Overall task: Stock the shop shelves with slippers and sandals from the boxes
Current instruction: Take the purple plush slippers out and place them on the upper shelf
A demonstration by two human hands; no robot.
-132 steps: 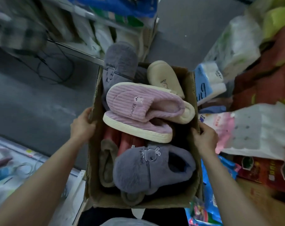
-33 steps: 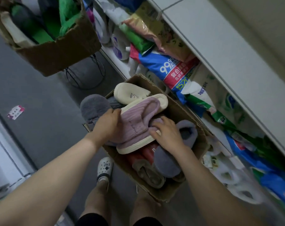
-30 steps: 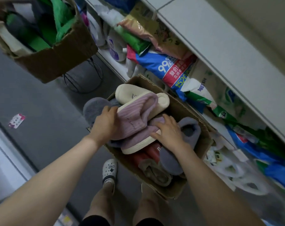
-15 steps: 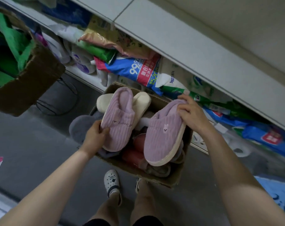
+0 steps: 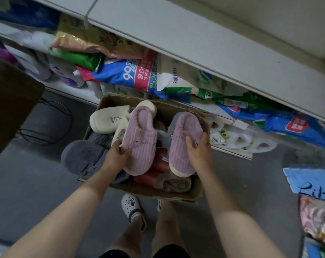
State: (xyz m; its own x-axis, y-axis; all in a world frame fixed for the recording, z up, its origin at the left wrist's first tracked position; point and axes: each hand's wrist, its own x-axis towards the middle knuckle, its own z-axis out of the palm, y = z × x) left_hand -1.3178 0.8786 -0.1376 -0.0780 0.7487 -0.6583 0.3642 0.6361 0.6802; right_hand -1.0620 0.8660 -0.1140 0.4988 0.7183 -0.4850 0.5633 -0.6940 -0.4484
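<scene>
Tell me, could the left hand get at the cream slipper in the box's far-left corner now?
Likely not yet: the left hand grips a purple slipper. The cream slipper lies uncovered on top, just beyond that hand, so once emptied it could probably reach.

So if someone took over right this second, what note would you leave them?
Left hand grips one pink ribbed fabric slipper. Right hand holds the matching pink slipper.
Both slippers are just above the open brown cardboard box, which sits in front of the lower shelves.
In the box: a cream soft slipper, a grey fluffy slipper and red slippers.
Done: the pink pair is picked out.
Left: shelve this pair, then the rest. No slippers show on the shelves.
</scene>
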